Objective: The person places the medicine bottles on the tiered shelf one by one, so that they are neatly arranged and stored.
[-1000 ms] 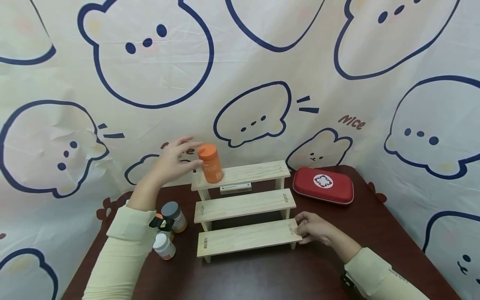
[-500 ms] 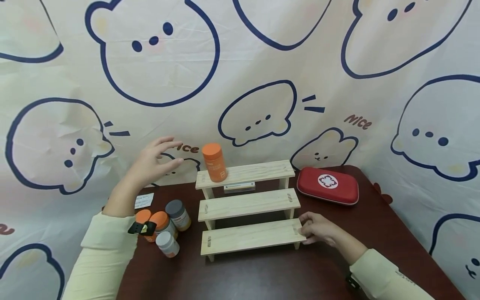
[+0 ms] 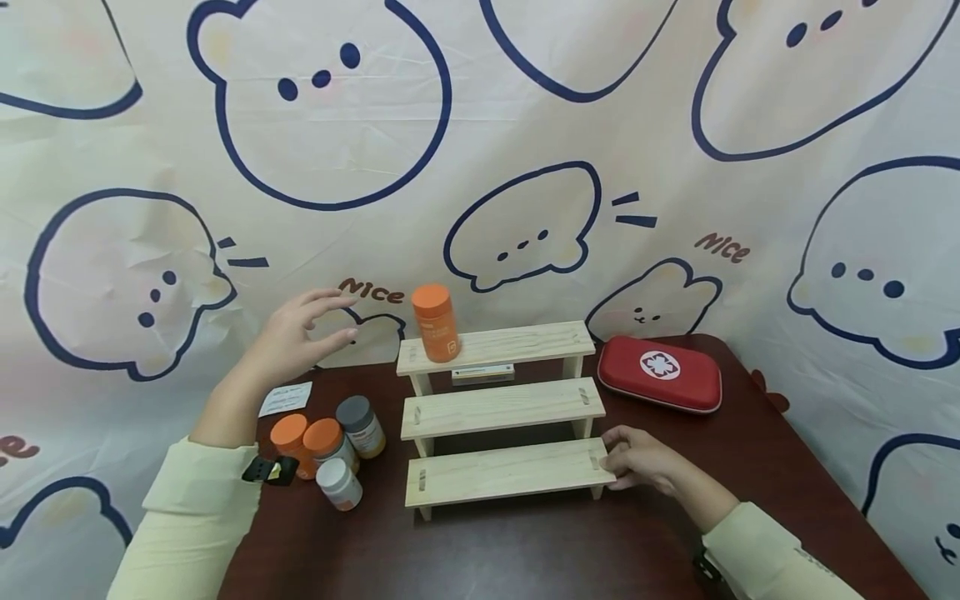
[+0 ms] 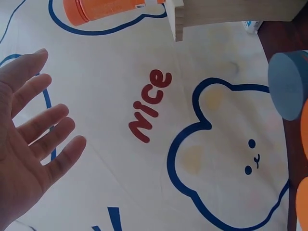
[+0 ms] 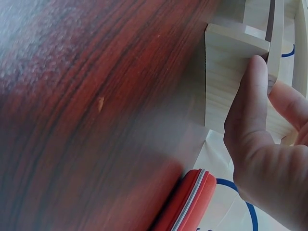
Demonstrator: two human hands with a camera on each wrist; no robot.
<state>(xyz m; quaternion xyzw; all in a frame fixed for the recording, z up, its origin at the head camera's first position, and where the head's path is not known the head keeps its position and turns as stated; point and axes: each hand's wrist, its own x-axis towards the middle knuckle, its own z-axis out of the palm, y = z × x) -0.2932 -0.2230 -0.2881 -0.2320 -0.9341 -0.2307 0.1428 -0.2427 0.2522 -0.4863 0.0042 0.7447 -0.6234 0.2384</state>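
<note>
An orange bottle (image 3: 436, 325) with an orange lid stands upright at the left end of the top step of a three-tier wooden rack (image 3: 506, 411). To the left of that bottle, apart from it, my left hand (image 3: 296, 333) hangs in the air with its fingers spread and nothing held; the left wrist view shows the same bare hand (image 4: 33, 130). My right hand (image 3: 641, 458) pinches the right end of the lowest step between thumb and fingers. In the right wrist view the thumb of the hand (image 5: 260, 139) lies under the board's end.
Left of the rack stand two orange-lidded bottles (image 3: 293, 442), a grey-lidded bottle (image 3: 362, 427) and a white bottle (image 3: 340, 485). Behind them lies a paper slip (image 3: 286, 399). A red zip case (image 3: 660, 372) lies to the right, and a small box (image 3: 483, 375) sits behind the rack.
My left hand has let go of the orange bottle and drawn away to the left, leaving it on the top step. The right hand stays at the lowest step.
</note>
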